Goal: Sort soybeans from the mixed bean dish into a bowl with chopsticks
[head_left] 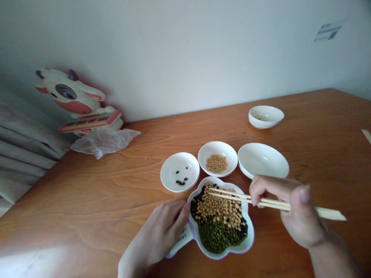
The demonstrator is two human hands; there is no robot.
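Note:
My right hand (290, 204) grips a pair of wooden chopsticks (272, 204), whose tips touch the soybeans (216, 204) in a white flower-shaped tray (249, 231). Green beans (217, 233) fill the tray's near part, with black beans (243, 227) at its sides. My left hand (162, 229) is closed on the tray's left edge, by its handle (182, 241). Behind the tray stand three white bowls: the left bowl (166, 173) holds several black beans, the middle bowl (203, 152) holds soybeans, and the right bowl (263, 160) shows nothing inside.
Another white bowl (263, 124), with something small in it, stands farther back on the wooden table (101, 200). At the back left are a cow-shaped toy keyboard (89, 112) and a clear plastic bag (106, 142). A wall rises behind the table.

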